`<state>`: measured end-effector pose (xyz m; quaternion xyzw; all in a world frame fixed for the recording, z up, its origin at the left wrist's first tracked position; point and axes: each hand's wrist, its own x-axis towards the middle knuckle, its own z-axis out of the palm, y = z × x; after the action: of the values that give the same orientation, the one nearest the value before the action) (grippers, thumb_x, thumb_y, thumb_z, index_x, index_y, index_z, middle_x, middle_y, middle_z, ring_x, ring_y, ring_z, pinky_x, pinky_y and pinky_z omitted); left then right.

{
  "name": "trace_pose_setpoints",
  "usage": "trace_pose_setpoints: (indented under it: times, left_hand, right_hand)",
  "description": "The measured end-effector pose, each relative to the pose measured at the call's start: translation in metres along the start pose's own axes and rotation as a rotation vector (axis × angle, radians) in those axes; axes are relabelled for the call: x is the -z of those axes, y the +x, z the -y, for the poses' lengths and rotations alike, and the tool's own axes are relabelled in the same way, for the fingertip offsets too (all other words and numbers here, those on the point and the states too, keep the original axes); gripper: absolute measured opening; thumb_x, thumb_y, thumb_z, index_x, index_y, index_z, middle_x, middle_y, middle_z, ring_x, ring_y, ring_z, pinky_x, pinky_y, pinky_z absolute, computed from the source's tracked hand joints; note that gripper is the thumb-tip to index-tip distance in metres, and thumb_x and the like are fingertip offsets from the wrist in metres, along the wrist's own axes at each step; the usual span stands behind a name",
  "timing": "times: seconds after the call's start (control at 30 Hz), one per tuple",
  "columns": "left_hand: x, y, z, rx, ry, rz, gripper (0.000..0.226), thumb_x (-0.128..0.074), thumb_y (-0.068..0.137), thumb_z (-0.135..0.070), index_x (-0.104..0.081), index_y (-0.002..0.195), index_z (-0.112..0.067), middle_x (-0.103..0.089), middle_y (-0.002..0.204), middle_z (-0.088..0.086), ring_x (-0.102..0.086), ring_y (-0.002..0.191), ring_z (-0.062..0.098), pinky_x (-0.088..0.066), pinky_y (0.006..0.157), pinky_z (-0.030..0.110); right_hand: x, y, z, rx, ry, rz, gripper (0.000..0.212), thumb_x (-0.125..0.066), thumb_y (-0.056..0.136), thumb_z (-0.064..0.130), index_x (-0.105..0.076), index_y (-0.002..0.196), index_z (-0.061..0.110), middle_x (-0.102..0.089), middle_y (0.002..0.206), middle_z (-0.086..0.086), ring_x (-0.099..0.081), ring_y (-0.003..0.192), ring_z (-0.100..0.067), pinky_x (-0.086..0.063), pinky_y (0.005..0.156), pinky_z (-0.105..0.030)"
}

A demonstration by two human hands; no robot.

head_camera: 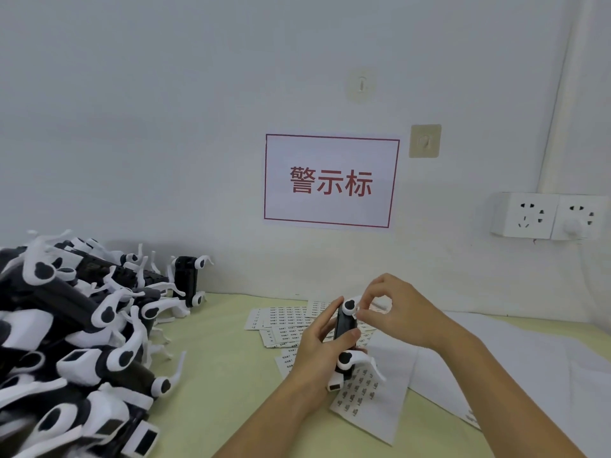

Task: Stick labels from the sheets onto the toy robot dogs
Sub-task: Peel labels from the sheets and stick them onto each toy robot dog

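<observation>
Black-and-white dog (pixel 345 328): gripped by left hand (pixel 319 345).
Right hand (pixel 395 312): pinching label onto dog's side.
Next: likely press flat.

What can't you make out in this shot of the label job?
- Head view: label sheets print, too small to read.
- Any label at the right hand fingertips, too small and blurred.
- Toy robot dog body, mostly covered by the left hand.
- Pile of dogs, cut off by the left edge.

Pale green table (pixel 224 375), label sheets (pixel 284 320), toy dog heap (pixel 76 332)
</observation>
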<state>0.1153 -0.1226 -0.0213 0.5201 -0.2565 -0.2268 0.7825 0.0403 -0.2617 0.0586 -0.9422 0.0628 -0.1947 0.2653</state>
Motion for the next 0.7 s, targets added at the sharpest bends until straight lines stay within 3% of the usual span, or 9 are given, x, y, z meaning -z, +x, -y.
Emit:
trace_pose_setpoints:
  times: [0.2, 0.33, 0.7]
  left_hand:
    - [0.000, 0.000, 0.001, 0.002, 0.023, 0.005, 0.063, -0.074, 0.084, 0.000, -0.064, 0.126, -0.046, -0.067, 0.127, -0.002, -0.073, 0.098, 0.035, -0.050, 0.101, 0.053]
    - [-0.001, -0.001, 0.001, -0.007, 0.068, 0.005, 0.066, -0.075, 0.083, 0.000, -0.064, 0.125, -0.050, -0.066, 0.129, -0.004, -0.070, 0.106, 0.033, -0.049, 0.103, 0.052]
    - [-0.002, 0.002, 0.003, -0.039, 0.114, -0.009, 0.065, -0.076, 0.082, -0.003, -0.063, 0.126, -0.049, -0.069, 0.124, -0.007, -0.069, 0.109, 0.032, -0.049, 0.104, 0.048]
  right_hand:
    - [0.005, 0.000, 0.002, -0.007, -0.078, 0.059, 0.019, -0.069, 0.090, 0.025, -0.064, 0.075, 0.034, -0.052, 0.108, 0.009, -0.051, 0.106, -0.010, -0.040, 0.095, -0.029]
    - [0.004, 0.001, 0.007, 0.004, -0.138, 0.075, 0.024, -0.067, 0.091, 0.020, -0.062, 0.073, 0.036, -0.047, 0.107, 0.012, -0.046, 0.111, -0.013, -0.039, 0.099, -0.034]
    - [-0.004, 0.000, 0.018, 0.136, -0.360, -0.035, 0.011, -0.069, 0.087, 0.017, -0.075, 0.085, 0.026, -0.042, 0.103, 0.013, -0.037, 0.104, -0.009, -0.037, 0.097, -0.031]
